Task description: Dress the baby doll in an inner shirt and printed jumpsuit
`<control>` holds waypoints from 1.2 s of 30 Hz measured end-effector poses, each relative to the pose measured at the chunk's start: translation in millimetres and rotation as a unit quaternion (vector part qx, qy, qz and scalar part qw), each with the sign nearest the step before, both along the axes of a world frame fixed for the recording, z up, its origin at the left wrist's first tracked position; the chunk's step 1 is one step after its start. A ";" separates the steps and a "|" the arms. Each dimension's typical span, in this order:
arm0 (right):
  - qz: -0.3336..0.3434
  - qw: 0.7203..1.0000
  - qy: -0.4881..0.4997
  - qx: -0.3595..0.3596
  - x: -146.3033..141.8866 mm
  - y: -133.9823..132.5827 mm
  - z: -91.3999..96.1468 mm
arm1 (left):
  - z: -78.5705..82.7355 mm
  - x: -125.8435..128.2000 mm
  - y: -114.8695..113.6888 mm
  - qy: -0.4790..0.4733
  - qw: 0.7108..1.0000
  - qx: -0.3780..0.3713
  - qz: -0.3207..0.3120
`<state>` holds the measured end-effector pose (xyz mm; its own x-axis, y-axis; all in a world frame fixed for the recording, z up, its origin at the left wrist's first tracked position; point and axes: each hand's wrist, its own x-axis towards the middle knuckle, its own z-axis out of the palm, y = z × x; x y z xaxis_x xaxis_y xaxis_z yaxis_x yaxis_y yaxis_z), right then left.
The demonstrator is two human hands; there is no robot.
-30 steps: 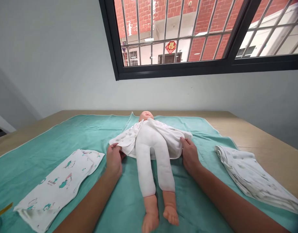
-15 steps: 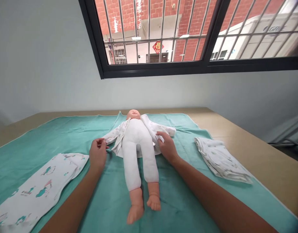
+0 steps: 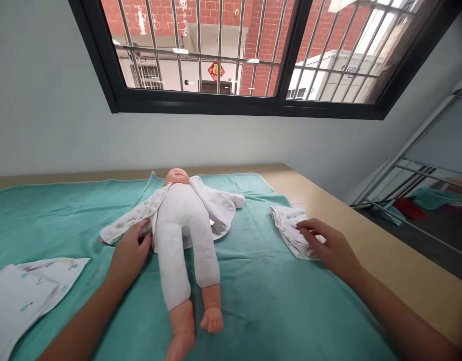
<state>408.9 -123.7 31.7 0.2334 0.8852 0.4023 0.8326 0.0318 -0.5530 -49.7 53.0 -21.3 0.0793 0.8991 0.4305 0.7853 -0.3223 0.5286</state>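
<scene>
A baby doll (image 3: 185, 215) with a white cloth body lies on its back, feet toward me. Its arms are in the sleeves of a white printed baby jacket (image 3: 135, 215), whose front lies open. My left hand (image 3: 129, 253) is at the jacket's left front edge beside the doll's hip, thumb and fingers closed around the fabric there. Over the near right part of a folded white printed cloth (image 3: 287, 228) hovers my right hand (image 3: 334, 248), its thumb and forefinger apart. Whether its fingertips touch the cloth, I cannot tell.
A turquoise blanket (image 3: 253, 301) covers much of the wooden table (image 3: 351, 225). Another white printed cloth (image 3: 31, 296) lies at the left. Behind the table are a wall and a barred window (image 3: 200, 108). A metal rack (image 3: 415, 200) stands at the right.
My right hand has left the jacket's right side and moved right to the folded cloth. My left hand has shifted from the sleeve end to the jacket front. The view has turned right.
</scene>
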 end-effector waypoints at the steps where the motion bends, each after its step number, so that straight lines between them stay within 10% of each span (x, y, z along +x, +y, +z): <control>1: 0.004 0.999 0.004 -0.035 14.0 -9.6 0.0 | -0.6 -0.8 1.3 0.006 1.000 0.012 0.009; 9: 0.092 0.988 -0.059 -0.111 57.7 -27.4 -18.5 | 4.8 -3.2 -6.7 -0.031 0.990 0.092 0.098; 21: -0.097 0.991 0.066 -0.058 36.3 -24.4 7.8 | 7.2 6.2 -17.0 -0.078 0.988 0.123 0.051; 29: -0.071 0.996 -0.039 0.045 20.8 15.8 122.9 | 14.0 11.9 -22.5 -0.102 0.987 0.128 -0.006; 36: 0.060 0.983 -0.166 0.052 -67.9 38.4 241.1 | 40.1 38.2 -58.2 -0.257 0.960 0.000 -0.111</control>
